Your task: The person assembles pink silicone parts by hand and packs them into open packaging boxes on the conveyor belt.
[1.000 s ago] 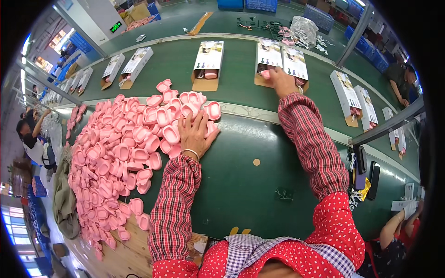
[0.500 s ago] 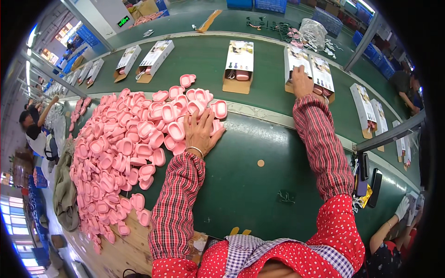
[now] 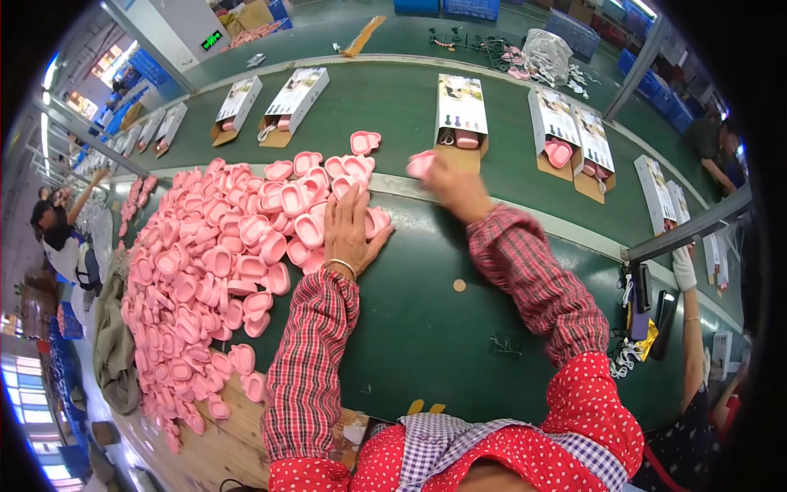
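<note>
A heap of small pink hollow shells point(image 3: 217, 262), each a rounded cup with a lobed rim, covers the left of the green table. My left hand point(image 3: 348, 230) lies on the heap's right edge with its fingers stretched out, next to a shell point(image 3: 376, 222) by the thumb. My right hand point(image 3: 459, 190), slightly blurred, pinches one pink shell point(image 3: 420, 164) over the near edge of the conveyor. Just beyond it lies an open white printed carton point(image 3: 461, 105), with a pink item and a white cable at its flap. Farther right, a carton point(image 3: 555, 115) has a pink shell point(image 3: 558, 152) in its mouth.
More open cartons point(image 3: 296, 92) lie along the green conveyor belt point(image 3: 369, 98). A metal post point(image 3: 689, 223) rises at the right, near dark devices and cables point(image 3: 642, 287). A gloved co-worker's hand point(image 3: 684, 267) reaches in there. A small round tan disc point(image 3: 459, 285) lies on the table.
My right hand has left the right-hand carton, where a pink shell now shows, and come left to take a shell from the heap's edge. The cartons have shifted right. My left hand has barely moved.
</note>
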`<state>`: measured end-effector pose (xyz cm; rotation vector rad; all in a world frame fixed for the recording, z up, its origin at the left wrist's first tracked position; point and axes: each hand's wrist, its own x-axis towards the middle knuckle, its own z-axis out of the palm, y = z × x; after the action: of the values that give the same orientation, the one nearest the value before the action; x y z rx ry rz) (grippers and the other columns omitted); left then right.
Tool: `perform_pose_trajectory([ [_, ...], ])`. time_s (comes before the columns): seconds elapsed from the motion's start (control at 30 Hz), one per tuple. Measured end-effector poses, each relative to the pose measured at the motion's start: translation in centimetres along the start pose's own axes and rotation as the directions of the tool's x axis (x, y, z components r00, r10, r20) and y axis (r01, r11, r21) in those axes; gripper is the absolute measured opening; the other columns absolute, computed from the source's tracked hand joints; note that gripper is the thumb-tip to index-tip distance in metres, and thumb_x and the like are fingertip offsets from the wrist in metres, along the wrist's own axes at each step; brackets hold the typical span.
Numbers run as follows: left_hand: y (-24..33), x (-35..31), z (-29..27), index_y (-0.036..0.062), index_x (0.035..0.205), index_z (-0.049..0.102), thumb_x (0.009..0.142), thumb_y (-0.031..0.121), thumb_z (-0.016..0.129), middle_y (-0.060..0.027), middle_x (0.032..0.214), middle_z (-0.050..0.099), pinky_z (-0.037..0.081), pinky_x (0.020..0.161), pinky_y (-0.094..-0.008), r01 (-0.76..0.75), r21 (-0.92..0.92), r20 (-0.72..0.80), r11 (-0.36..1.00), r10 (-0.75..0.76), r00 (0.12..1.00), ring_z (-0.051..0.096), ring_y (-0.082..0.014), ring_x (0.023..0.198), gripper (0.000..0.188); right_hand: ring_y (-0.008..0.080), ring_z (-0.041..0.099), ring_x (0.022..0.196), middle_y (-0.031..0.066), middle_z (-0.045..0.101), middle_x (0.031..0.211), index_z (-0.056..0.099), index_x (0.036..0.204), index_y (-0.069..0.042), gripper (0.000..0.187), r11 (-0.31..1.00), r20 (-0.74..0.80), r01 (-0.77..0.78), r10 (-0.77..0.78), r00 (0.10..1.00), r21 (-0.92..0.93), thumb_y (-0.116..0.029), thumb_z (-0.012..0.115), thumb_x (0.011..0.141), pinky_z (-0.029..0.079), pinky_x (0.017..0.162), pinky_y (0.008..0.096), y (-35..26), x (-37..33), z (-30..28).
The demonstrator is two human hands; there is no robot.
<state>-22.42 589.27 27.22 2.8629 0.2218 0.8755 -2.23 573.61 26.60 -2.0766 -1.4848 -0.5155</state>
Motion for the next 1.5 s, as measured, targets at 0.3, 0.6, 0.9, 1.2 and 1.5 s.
perform_pose_trajectory([
  [0.3,-3.3,0.8,-0.9,0.0063,0.108,0.062,0.081,0.036,0.07,-0.0088,0.134,0.05,0.023,0.112,-0.0507,-0.087,0.008,0.017,0.996,0.087,0.996,0.042,-0.0283,0.127,0.041,0.0338,0.065,0.088,0.0121,0.051,0.111,0.056,0.1,-0.005,0.014,0.859,-0.071,-0.436,0.434,0.898,-0.267,-0.009,0.056,0.088,0.055,0.067,0.0461,5.8,3.8,-4.0],
  [0.6,-5.2,1.2,-1.1,0.0069,0.109,0.063,0.08,0.036,0.07,-0.0103,0.131,0.052,0.023,0.113,-0.052,-0.083,-0.032,-0.021,0.996,0.082,0.996,0.043,-0.0299,0.127,0.041,0.0337,0.065,0.089,0.0126,0.053,0.111,0.053,0.103,-0.009,0.017,0.973,0.132,-0.188,0.205,0.97,-0.133,-0.01,0.057,0.086,0.055,0.067,0.0452,-0.1,7.9,4.8],
  [0.9,-7.3,-0.3,-1.8,0.006,0.108,0.062,0.082,0.037,0.067,-0.0116,0.134,0.05,0.024,0.111,-0.0532,-0.049,0.003,-0.001,0.999,0.049,0.999,0.042,-0.031,0.127,0.04,0.032,0.065,0.087,0.0111,0.055,0.103,0.058,0.099,-0.01,0.017,0.979,0.004,0.114,-0.116,0.993,0.171,-0.008,0.058,0.082,0.055,0.068,0.0426,-8.9,16.0,7.6],
  [1.2,-7.7,-0.5,-1.5,0.0066,0.111,0.061,0.082,0.037,0.068,-0.0104,0.131,0.051,0.022,0.112,-0.052,-0.042,-0.011,0.017,0.999,0.042,0.999,0.041,-0.0297,0.127,0.043,0.0288,0.066,0.089,0.0133,0.057,0.105,0.065,0.093,-0.005,0.019,0.95,0.172,-0.143,0.196,0.966,-0.277,-0.011,0.07,0.076,0.057,0.069,0.0402,-5.7,21.4,10.8],
  [1.5,-7.8,-0.8,-2.2,-0.0025,0.135,0.042,0.082,0.039,0.069,-0.0159,0.139,0.044,0.022,0.114,-0.0489,0.055,-0.015,0.03,0.998,-0.055,0.998,0.039,-0.032,0.13,0.072,0.0341,0.062,0.089,0.0117,0.051,0.113,0.053,0.106,-0.007,0.019,0.94,0.28,0.157,-0.245,0.928,0.302,-0.015,0.058,0.089,0.053,0.067,0.0417,-9.2,12.5,8.5],
])
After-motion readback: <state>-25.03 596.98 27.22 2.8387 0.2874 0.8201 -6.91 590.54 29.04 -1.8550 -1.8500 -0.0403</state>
